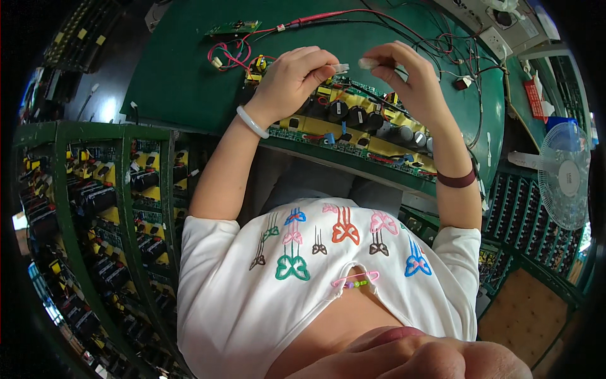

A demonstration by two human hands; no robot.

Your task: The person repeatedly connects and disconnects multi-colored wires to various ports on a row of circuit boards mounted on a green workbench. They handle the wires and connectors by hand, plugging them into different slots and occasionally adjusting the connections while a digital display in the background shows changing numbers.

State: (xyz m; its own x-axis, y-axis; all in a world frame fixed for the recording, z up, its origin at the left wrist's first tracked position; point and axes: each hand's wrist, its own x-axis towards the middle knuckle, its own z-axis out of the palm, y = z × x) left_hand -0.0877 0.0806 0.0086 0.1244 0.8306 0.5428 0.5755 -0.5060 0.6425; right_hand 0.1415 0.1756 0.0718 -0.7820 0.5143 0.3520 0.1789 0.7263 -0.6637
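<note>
My left hand (295,81) pinches a small white plug connector (341,68) between thumb and fingers, above a long circuit board. A little to the right, my right hand (407,72) is closed on a small whitish connector (367,64); its fine shape is too small to make out. The two connectors face each other with a gap between them. Beneath both hands the circuit board (293,135) lies along the table's near edge, with black capacitors (357,115), yellow-wrapped parts and short wires. My forearms and hands cover parts of it.
Red and black leads (328,15) cross the green tabletop (183,69) to a box-shaped instrument (505,19) at far right. A small green board (233,28) with coiled wires lies at far left. A green rack (120,136) of boards stands left, a fan (565,177) right.
</note>
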